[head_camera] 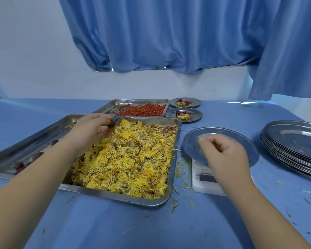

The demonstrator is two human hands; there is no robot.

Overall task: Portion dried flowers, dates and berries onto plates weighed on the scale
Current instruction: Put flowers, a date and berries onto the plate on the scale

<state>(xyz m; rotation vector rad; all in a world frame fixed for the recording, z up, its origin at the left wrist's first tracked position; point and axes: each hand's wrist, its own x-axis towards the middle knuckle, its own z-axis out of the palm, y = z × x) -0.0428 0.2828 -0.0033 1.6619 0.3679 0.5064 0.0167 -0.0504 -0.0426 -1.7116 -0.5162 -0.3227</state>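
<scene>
Right hand (224, 153): curled above plate (232, 134) on scale (203, 177), contents indiscernible. Left hand (92, 128): pinching date (112, 124) over dried-flower tray (115, 195). Risk: date may drop among flowers (126, 159); hand touching plate would skew weight reading.

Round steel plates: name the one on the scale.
The round steel plate beneath the right hand; only it rests on the white scale.
</scene>
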